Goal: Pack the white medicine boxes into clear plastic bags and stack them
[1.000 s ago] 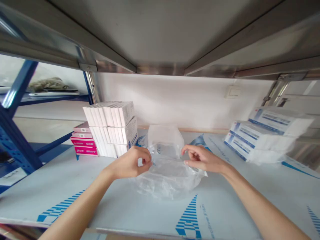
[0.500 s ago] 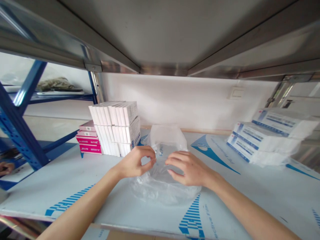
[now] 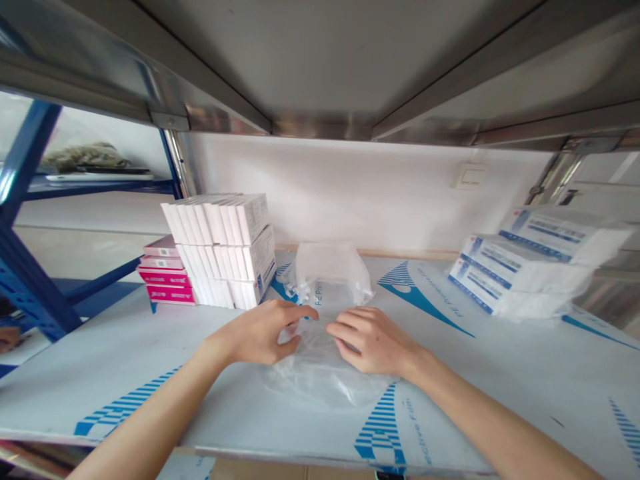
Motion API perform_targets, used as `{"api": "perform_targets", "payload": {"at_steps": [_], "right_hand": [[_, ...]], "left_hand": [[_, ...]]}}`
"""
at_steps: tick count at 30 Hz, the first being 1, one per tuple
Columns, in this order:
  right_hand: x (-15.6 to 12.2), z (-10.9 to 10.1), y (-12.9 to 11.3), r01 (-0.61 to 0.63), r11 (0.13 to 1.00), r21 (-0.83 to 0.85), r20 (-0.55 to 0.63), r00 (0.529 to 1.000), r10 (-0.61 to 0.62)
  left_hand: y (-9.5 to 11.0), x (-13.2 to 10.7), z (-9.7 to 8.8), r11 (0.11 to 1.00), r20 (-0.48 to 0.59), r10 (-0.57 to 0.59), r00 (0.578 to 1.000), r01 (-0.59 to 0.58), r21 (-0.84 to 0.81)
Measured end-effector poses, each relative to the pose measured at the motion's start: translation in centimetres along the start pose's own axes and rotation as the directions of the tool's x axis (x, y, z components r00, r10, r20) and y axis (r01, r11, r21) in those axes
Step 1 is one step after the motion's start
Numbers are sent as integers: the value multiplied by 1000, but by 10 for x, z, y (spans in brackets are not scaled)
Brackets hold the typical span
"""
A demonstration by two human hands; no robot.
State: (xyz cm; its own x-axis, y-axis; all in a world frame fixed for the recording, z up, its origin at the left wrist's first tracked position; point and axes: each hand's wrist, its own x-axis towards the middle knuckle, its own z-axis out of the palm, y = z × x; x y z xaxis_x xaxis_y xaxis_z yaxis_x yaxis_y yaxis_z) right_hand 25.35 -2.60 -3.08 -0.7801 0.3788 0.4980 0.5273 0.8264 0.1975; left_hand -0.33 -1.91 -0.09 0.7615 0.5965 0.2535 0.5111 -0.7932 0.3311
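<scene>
A transparent plastic bag [image 3: 320, 373] lies crumpled on the shelf board between my hands, its upper part [image 3: 327, 273] puffed up and bearing faint blue print. My left hand [image 3: 260, 333] is on the bag's left side, with thumb and fingers around a fold of plastic. My right hand [image 3: 370, 340] rests on the bag's right side with its fingers curled, and its thumb is not clearly visible. Whether the right hand grips the plastic or only presses on it is hard to see.
A stack of white boxes [image 3: 220, 250] and several pink boxes [image 3: 165, 273] stand left. Plastic-wrapped white boxes with blue labels [image 3: 530, 267] stand right. The film-covered shelf board [image 3: 440, 400] lies below a steel shelf [image 3: 320, 60]; a blue rack [image 3: 30, 267] is far left.
My right hand has come inward and lowered onto the bag. My left hand's pinched ring of fingers has opened and flattened. The bag lies flatter beneath them.
</scene>
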Motion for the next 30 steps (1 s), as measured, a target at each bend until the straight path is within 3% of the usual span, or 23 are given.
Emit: {"api": "perform_targets", "payload": {"at_steps": [4, 8, 10, 13, 19, 24, 26, 30], "right_hand": [[3, -6, -10, 41, 998, 49, -196, 980, -30], [8, -9, -19, 87, 996, 5, -273, 959, -82], [9, -9, -20, 81, 997, 16, -291, 954, -73], [8, -7, -15, 8, 996, 84, -334, 942, 21], [2, -1, 1, -185, 920, 345, -302, 906, 296], [-2, 0, 5, -283, 844, 456, -335, 824, 458], [-2, -3, 5, -276, 841, 465, -339, 823, 457], [-2, -10, 2, -114, 923, 367, -307, 922, 235]], "left_hand": [[5, 6, 11, 937, -154, -53, 987, -4, -351], [8, 12, 18, 613, -113, -129, 985, -10, -790], [8, 13, 19, 461, -84, -110, 990, -24, -887], [6, 13, 18, 349, -71, -81, 994, -38, -936], [5, 10, 14, 362, -45, -106, 993, -4, -932], [5, 7, 15, 499, -2, -167, 986, 83, -862], [5, 8, 17, 511, 4, -186, 982, 100, -854], [5, 11, 20, 453, -32, -198, 980, 63, -889]]}}
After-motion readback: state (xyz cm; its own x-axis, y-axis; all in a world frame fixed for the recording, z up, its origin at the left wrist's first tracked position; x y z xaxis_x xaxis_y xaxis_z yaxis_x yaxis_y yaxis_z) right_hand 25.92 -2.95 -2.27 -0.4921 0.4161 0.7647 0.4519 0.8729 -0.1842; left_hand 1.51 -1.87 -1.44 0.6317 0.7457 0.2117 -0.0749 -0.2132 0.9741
